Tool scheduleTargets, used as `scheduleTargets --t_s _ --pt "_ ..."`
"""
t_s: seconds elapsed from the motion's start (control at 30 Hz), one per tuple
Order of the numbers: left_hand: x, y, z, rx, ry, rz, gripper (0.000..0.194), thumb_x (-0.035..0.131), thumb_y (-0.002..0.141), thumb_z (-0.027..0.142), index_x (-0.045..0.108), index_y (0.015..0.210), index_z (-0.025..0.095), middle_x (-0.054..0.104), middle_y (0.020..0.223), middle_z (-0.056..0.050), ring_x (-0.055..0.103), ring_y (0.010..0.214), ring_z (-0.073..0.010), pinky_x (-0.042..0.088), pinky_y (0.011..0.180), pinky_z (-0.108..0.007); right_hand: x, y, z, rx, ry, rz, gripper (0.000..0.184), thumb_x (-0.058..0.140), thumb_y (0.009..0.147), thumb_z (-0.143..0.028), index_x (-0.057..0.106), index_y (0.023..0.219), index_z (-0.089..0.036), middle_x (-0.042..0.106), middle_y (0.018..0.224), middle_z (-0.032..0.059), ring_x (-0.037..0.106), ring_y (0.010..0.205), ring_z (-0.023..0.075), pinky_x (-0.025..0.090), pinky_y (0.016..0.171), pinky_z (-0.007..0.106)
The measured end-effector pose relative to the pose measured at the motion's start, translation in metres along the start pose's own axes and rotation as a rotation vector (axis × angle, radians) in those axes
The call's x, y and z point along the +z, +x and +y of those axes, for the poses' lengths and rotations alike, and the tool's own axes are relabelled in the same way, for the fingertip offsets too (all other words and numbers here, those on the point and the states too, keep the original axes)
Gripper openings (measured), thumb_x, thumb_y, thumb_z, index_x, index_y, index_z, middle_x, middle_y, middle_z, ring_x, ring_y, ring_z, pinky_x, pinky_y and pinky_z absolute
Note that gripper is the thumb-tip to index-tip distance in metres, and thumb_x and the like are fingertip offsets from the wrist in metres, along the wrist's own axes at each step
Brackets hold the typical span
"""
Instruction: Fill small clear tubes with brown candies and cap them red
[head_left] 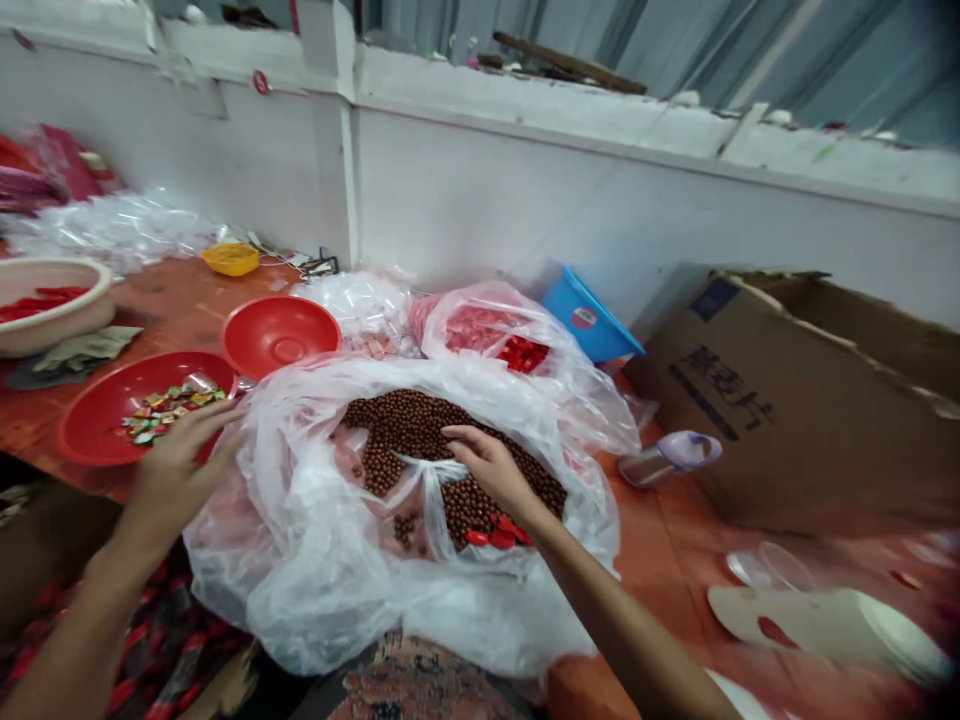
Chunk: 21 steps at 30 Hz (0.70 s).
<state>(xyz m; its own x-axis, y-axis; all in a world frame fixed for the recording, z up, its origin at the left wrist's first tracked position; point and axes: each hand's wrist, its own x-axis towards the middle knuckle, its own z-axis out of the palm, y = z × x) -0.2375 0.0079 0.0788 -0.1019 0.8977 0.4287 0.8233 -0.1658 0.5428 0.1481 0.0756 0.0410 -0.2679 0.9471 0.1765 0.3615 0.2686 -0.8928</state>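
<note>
A large clear plastic bag (pixel 315 560) lies open in front of me, full of small brown balls (pixel 409 420). My right hand (pixel 491 465) rests on the brown balls with its fingers stretched out and slightly curled, holding nothing that I can see. A few red wrapped pieces (pixel 499 533) lie by its wrist. My left hand (pixel 180 460) is spread open at the bag's left edge, touching the plastic, beside a red bowl (pixel 94 425) with several colourful wrapped sweets (pixel 169 408).
An empty red bowl (pixel 279 335) stands behind. A bag of red sweets (pixel 495 335), a blue tub (pixel 589 320), a cardboard box (pixel 810 400), a purple scoop (pixel 671 455), a yellow dish (pixel 231 258) and a white basin (pixel 49 305) surround the bag. A white wall (pixel 525 200) runs behind.
</note>
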Motion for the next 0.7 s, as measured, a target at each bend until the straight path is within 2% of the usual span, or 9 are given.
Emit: scheduleTargets --t_s 0.1,0.23,0.27,0.33,0.47,0.5,0.57,0.63,0.7 --pt "0.048 0.065 0.036 0.235 -0.038 -0.093 0.030 0.051 0.093 0.042 0.065 0.115 0.027 0.065 0.127 -0.001 0.058 0.121 -0.0214 0.041 0.110 -0.042 -0.020 0.008 0.019 -0.022 -0.080 0.022 0.028 0.053 0.090 -0.030 0.069 0.112 -0.023 0.072 0.116 0.0078 0.067 0.107 0.0220 0.051 0.098 0.044" --pt "0.113 0.155 0.064 0.327 -0.048 -0.335 0.035 0.040 0.096 0.029 0.066 0.117 0.017 0.065 0.128 -0.010 0.058 0.121 -0.0210 0.042 0.107 -0.036 -0.020 0.022 0.025 -0.149 -0.139 -0.004 0.027 0.055 0.090 -0.031 0.068 0.113 -0.025 0.070 0.119 0.0073 0.066 0.111 0.0228 0.050 0.101 0.046" --pt "0.129 0.177 0.065 0.265 -0.011 -0.388 0.034 0.040 0.096 0.025 0.067 0.116 0.016 0.066 0.127 -0.011 0.058 0.121 -0.0213 0.042 0.105 -0.035 -0.018 0.030 0.022 -0.191 -0.143 -0.003 0.027 0.055 0.090 -0.031 0.067 0.114 -0.025 0.070 0.119 0.0073 0.065 0.111 0.0227 0.050 0.102 0.045" --pt "0.157 0.215 0.061 0.027 0.089 -0.503 0.031 0.043 0.094 0.021 0.068 0.111 0.013 0.068 0.123 -0.013 0.059 0.118 -0.0226 0.044 0.100 -0.032 -0.016 0.054 0.015 -0.254 -0.136 0.024 0.029 0.055 0.090 -0.031 0.066 0.116 -0.025 0.070 0.118 0.0079 0.066 0.109 0.0222 0.051 0.099 0.043" --pt "0.202 0.269 0.039 -0.202 0.169 -0.556 0.032 0.060 0.085 0.027 0.067 0.106 0.004 0.070 0.111 -0.020 0.066 0.104 -0.0274 0.049 0.086 -0.029 -0.005 0.143 0.007 -0.278 -0.112 0.097 0.034 0.053 0.090 -0.029 0.063 0.122 -0.023 0.068 0.120 0.0099 0.067 0.104 0.0221 0.054 0.094 0.042" --pt "0.211 0.278 0.032 -0.250 0.184 -0.555 0.040 0.067 0.080 0.028 0.065 0.111 0.003 0.069 0.113 -0.021 0.066 0.105 -0.0290 0.049 0.085 -0.029 0.002 0.170 0.010 -0.236 -0.120 0.080 0.036 0.052 0.090 -0.027 0.062 0.124 -0.021 0.067 0.123 0.0107 0.067 0.104 0.0222 0.054 0.093 0.042" --pt "0.227 0.297 0.016 -0.332 0.212 -0.539 0.068 0.077 0.071 0.029 0.054 0.129 0.003 0.061 0.128 -0.026 0.062 0.115 -0.0329 0.049 0.089 -0.032 0.020 0.221 0.021 -0.048 -0.227 -0.013 0.044 0.051 0.088 -0.021 0.057 0.131 -0.020 0.064 0.130 0.0098 0.066 0.110 0.0204 0.053 0.094 0.037" --pt "0.238 0.316 0.000 -0.382 0.234 -0.512 0.096 0.081 0.066 0.030 0.034 0.147 0.007 0.040 0.148 -0.029 0.048 0.132 -0.0366 0.045 0.098 -0.036 0.040 0.262 0.039 0.029 -0.298 -0.082 0.049 0.061 0.081 -0.021 0.058 0.130 -0.017 0.068 0.123 0.0111 0.067 0.107 0.0229 0.055 0.091 0.036" --pt "0.244 0.338 -0.017 -0.413 0.247 -0.498 0.119 0.085 0.062 0.035 0.014 0.155 0.014 0.016 0.159 -0.029 0.028 0.145 -0.0399 0.038 0.108 -0.043 0.057 0.288 0.063 0.064 -0.371 -0.129 0.059 0.072 0.071 -0.020 0.059 0.129 -0.017 0.068 0.122 0.0116 0.067 0.108 0.0264 0.054 0.092 0.038"
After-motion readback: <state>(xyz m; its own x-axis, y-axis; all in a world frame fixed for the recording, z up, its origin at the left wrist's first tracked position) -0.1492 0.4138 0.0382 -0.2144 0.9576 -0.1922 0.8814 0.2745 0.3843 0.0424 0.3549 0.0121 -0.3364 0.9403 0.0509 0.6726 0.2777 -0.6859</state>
